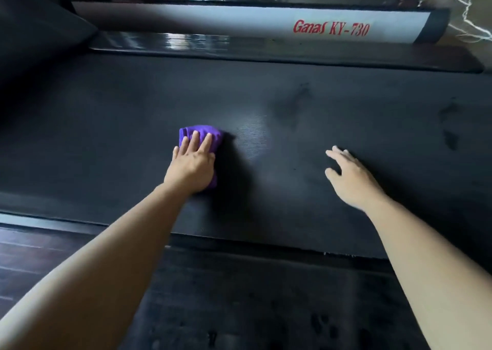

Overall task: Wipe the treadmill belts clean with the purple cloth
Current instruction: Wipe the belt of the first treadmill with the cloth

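The purple cloth (216, 138) lies bunched on the black belt (346, 104) under the left hand (193, 163). Its folded edge shows just beyond the fingertips and along the little-finger side, and a sliver shows by the heel of the palm. The fingers (196, 139) lie straight and close together, flat on top and pressing rather than pinching. The cloth looks light, soft and limp, so it will likely crumple or slide out from under the palm if not held down. A flat palm over its middle seems the best hold. Its long axis appears to run along the fingers, toward the far rail (239, 19) and across the belt's length. The right hand (351, 176) is well apart, fingers spread and holding nothing, and whether it touches the belt is unclear. Dark smudges (298, 102) lie beyond its fingertips.
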